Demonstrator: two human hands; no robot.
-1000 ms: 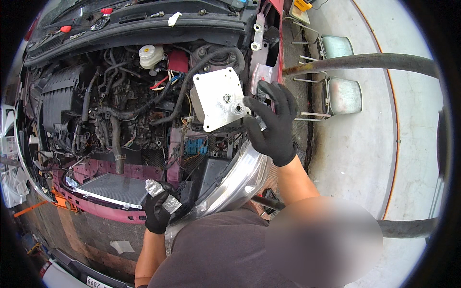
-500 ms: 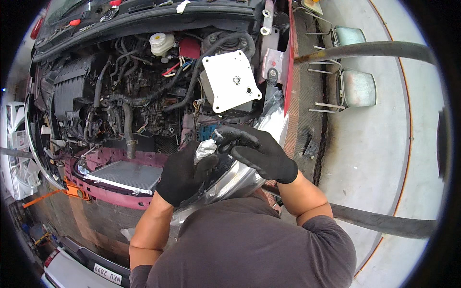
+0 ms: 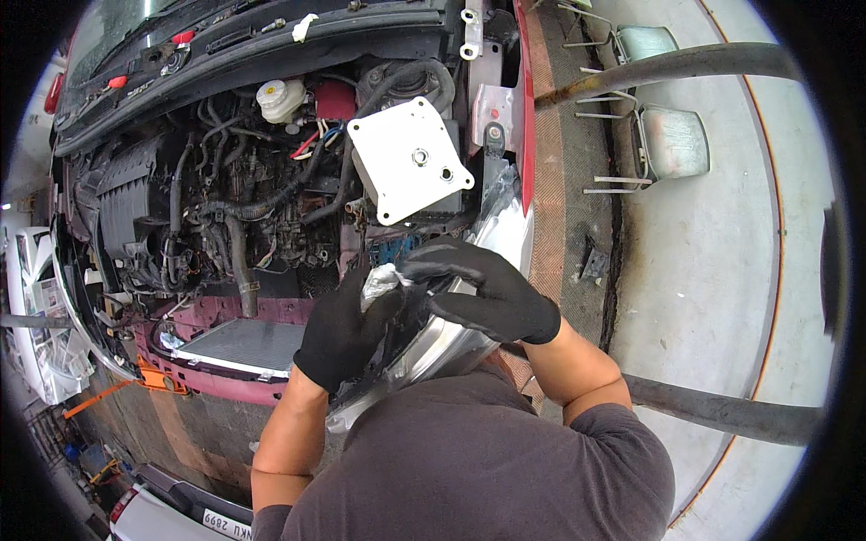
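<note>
Engine bay (image 3: 244, 194) uncovered ahead, the left hand (image 3: 341, 332) curls around a crumpled silvery wad (image 3: 379, 284) near the headlight (image 3: 440, 344), apparently steadying it for the half-curled right hand (image 3: 494, 293), whose hold I cannot tell, while the pale plate (image 3: 394, 160) rests within reach.

The shirt (image 3: 496, 451) is dark grey with short sleeves (image 3: 627, 437). Beyond the shirt, both forearms (image 3: 582, 365) are bare; plain, snug black gloves (image 3: 336, 350) cover the two hands (image 3: 507, 302).
</note>
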